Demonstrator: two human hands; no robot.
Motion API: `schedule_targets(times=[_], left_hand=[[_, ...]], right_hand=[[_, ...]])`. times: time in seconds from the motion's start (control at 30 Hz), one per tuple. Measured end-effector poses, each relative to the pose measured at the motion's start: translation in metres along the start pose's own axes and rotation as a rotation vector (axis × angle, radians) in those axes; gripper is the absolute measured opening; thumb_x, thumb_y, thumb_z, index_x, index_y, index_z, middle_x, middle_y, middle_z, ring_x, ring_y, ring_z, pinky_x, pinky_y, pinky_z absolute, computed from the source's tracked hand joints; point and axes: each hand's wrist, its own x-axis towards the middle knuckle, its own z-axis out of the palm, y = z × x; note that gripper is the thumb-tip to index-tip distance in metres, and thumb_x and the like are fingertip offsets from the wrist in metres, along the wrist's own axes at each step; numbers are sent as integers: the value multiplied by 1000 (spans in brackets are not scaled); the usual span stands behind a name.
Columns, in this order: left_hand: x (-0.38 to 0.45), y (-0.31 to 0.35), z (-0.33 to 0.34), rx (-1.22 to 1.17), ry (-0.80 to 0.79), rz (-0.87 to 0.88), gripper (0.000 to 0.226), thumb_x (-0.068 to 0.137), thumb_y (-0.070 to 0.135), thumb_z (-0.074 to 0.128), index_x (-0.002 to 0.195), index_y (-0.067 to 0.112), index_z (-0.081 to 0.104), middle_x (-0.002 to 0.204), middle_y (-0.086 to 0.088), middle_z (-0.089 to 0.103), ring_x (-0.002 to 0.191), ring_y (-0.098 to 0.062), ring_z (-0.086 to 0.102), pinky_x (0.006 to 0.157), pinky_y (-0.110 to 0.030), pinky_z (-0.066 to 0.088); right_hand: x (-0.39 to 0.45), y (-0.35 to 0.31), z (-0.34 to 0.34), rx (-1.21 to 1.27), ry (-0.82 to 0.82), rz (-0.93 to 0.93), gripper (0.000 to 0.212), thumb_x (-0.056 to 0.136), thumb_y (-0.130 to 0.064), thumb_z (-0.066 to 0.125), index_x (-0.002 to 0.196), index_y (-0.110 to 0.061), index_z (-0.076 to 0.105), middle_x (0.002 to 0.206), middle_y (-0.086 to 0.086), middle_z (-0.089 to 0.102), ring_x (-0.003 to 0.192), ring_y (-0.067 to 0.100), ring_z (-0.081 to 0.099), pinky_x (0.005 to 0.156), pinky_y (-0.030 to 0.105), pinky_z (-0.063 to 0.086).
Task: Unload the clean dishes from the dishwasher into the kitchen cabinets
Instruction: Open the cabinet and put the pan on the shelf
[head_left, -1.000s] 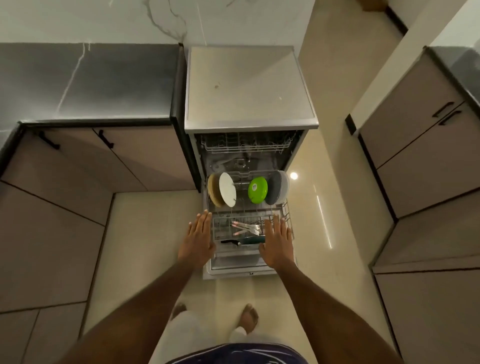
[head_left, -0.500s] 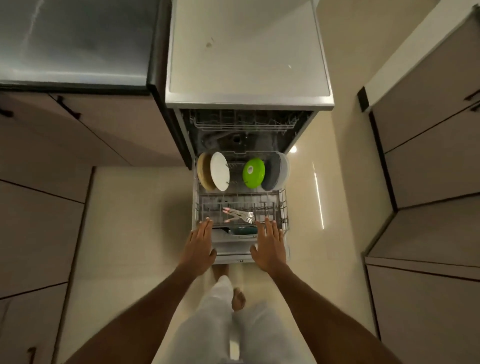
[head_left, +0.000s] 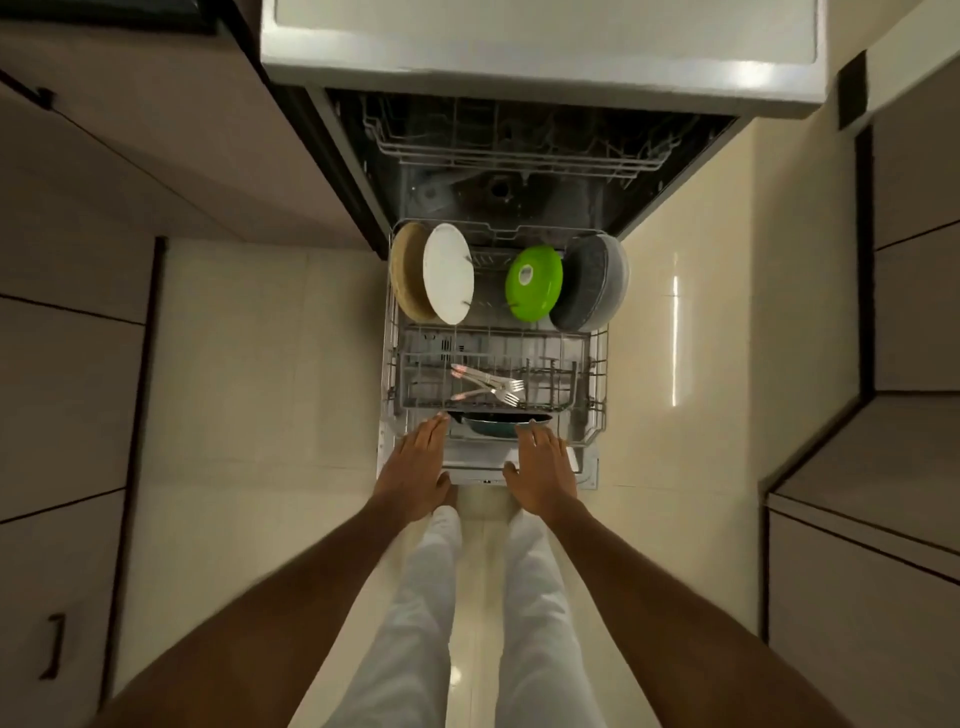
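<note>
Both spread flat and holding nothing, our left hand (head_left: 415, 465) and right hand (head_left: 543, 470) hover at the front of the lower rack (head_left: 597, 364), so unloading seems not begun; next we likely grasp the teal pan (head_left: 493, 422).

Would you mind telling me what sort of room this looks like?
Most likely a home kitchen: an open dishwasher with plates standing in its pulled-out rack, and cabinets along both sides.
</note>
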Motion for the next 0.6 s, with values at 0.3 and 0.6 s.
schedule_targets(times=[0.3,0.6], left_hand=[[80,-10,46,-33,-29,-40,82,98,30,65,163,11,19,166,-9,30,153,-25,29,125,-40,29],[127,-13,63,-56,-68,-30,82,97,28,67,162,14,21,163,-9,34,148,-26,37,120,-37,34]], right_hand=[[94,38,37,-129,-109,-51,62,101,-21,57,159,-13,36,164,11,37,155,29,28,129,47,22],[145,54,42,-191,-313,-147,26,103,-15,55,127,-18,63,105,6,66,94,23,65,81,34,56]])
